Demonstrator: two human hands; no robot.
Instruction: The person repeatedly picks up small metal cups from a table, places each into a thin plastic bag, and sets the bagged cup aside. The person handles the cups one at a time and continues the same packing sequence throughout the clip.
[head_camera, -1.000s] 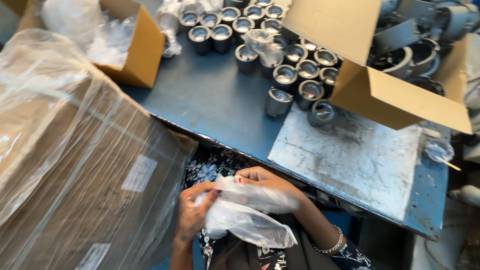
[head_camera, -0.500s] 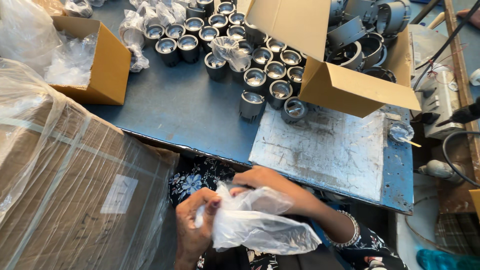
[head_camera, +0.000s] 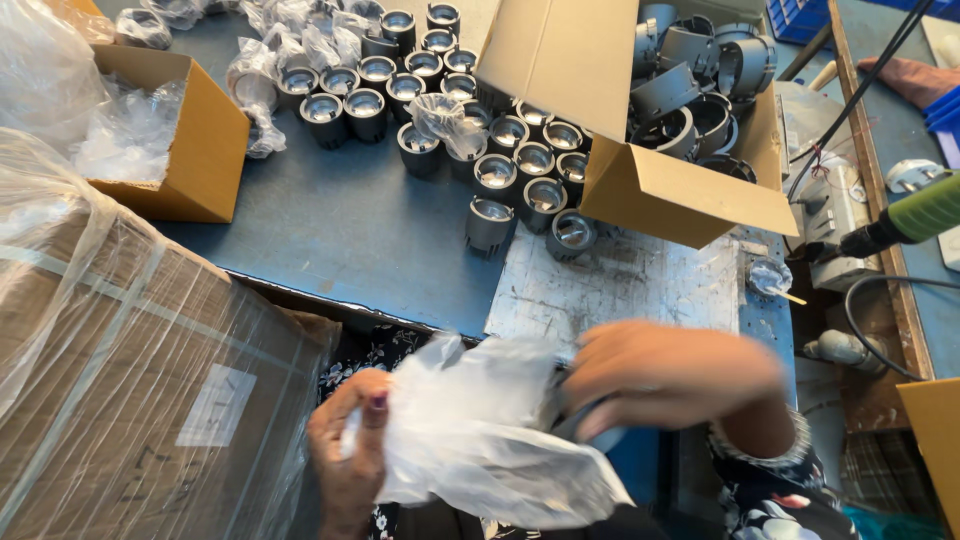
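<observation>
Both hands are working a thin clear plastic bag at the lower centre of the frame, in front of the near edge of the blue table. The left hand is pinching the bag's left edge, thumb and fingers clamped on the film. The right hand is blurred by motion; its fingers are curling onto the bag's right side, though whether they are gripping a part inside cannot be told.

To do this step well, the left hand should be holding the mouth taut and open while the right is feeding in cleanly, without tearing the thin film.

Counts: two hands and one bag in hand. Roughly twenty-odd dark cylindrical metal housings are standing in rows at upper centre, a few wrapped in film; an exact count is not possible. Three cardboard boxes are showing: an open box of ring-shaped parts at upper right, a smaller box holding bags at upper left, and a large film-wrapped carton at lower left.
</observation>
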